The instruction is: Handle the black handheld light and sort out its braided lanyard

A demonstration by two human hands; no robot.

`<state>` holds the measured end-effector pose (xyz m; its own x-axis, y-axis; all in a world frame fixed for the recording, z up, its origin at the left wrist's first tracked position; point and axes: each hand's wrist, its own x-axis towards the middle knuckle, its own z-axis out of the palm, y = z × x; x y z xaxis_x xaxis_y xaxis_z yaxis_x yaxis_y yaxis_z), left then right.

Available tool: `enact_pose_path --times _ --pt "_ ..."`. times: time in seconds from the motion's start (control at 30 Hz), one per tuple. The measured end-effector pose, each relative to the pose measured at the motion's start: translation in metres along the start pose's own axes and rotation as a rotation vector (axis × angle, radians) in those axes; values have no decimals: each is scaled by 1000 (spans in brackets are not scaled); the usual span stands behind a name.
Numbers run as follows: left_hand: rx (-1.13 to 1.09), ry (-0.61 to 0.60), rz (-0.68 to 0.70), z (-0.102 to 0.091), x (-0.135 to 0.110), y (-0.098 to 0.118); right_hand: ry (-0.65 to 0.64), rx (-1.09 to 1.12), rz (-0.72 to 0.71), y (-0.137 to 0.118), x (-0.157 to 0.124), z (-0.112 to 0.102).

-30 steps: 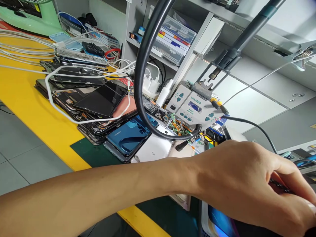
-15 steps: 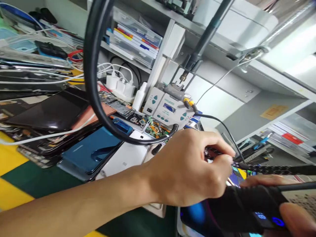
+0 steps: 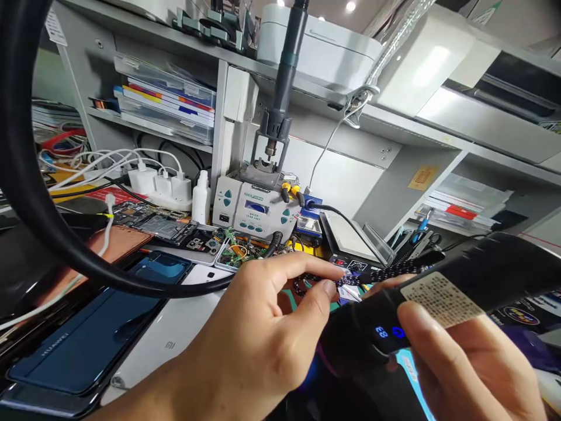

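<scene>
- Head view: right hand is wrapped around a black handheld tool, thumb lying just below its lit blue display reading "68" or similar; a pale label sits on the barrel above the thumb.
- Left hand pinches a black-and-white braided cable between thumb and forefinger, right at the tool's front end.
- Progress, as I judge it: tool is powered (display lit) and cable is in the fingers, but whether the plug is seated I cannot tell; the joint is hidden behind the fingertips.
- Look of the tool: matte black, thick round body, tilted up to the right, filling the lower right.
- Behind the tool: grey soldering station with a hot-air handle parked upright on it.
- Left of the tool: a blue Huawei phone back and a white Xiaomi back, lying flat side by side, with a thick black hose looping over them.
</scene>
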<state>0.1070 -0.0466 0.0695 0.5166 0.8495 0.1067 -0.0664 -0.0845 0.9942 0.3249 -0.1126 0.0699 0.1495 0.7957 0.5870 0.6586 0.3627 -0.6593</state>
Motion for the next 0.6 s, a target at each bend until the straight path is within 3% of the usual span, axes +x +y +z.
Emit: enact_pose_path --times 0.1,0.33,0.6 --pt "-6 31 -12 1 3 2 -67 -7 -105 -8 10 3" --pt "2 99 94 6 21 22 39 -100 -143 -24 14 15" --pt "-25 47 0 1 2 0 40 -98 -166 -24 9 11"
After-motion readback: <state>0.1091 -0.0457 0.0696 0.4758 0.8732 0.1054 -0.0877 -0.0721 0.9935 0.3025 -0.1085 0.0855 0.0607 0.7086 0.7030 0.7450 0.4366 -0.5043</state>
